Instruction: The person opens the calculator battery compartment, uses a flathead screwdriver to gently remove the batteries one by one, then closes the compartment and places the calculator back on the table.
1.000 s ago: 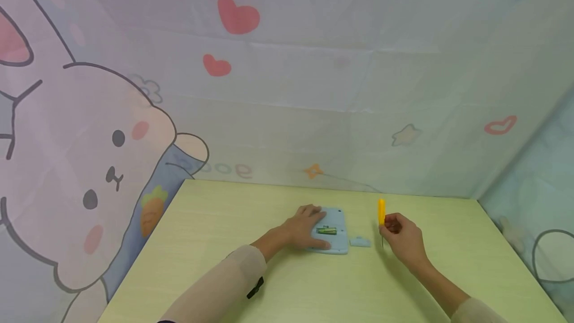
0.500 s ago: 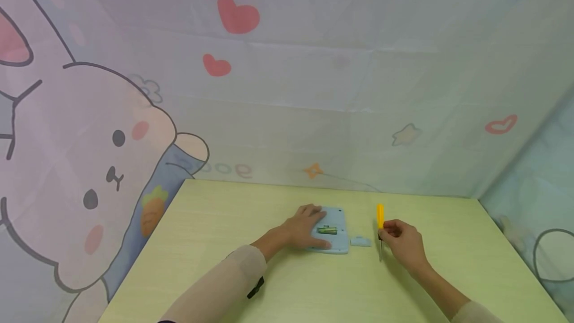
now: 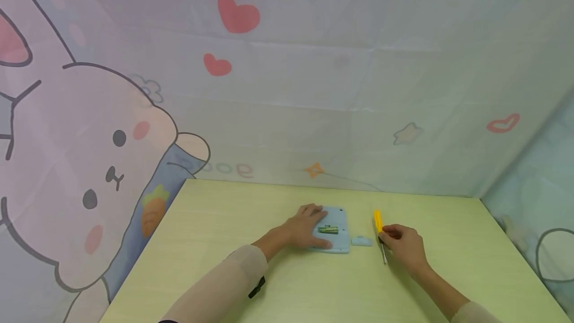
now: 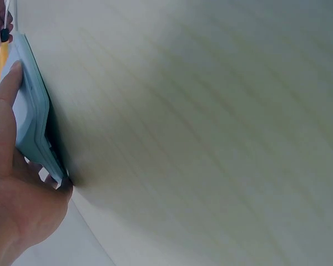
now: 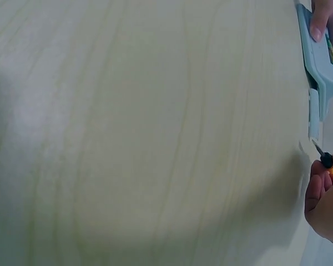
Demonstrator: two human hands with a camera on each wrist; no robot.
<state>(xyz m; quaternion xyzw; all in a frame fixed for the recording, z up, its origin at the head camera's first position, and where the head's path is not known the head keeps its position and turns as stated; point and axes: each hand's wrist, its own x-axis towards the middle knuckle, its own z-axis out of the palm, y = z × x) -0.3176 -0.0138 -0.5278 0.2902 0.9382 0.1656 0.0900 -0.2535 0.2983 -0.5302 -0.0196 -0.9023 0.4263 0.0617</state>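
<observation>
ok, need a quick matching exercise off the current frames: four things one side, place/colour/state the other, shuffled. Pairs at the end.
Things
1. left hand
2. screwdriver
3. battery
4. small light-blue piece

Place, colour or state
A. lying on the table, between the light-blue device and the right hand
B. green
C. yellow-handled, held in the right hand
D. on the light-blue device, with fingers spread over it

Pairs: 1-D, 2-C, 3-B, 4-A

Narrow gap between cover [image 3: 361, 241] and screwdriver [image 3: 377, 220]
</observation>
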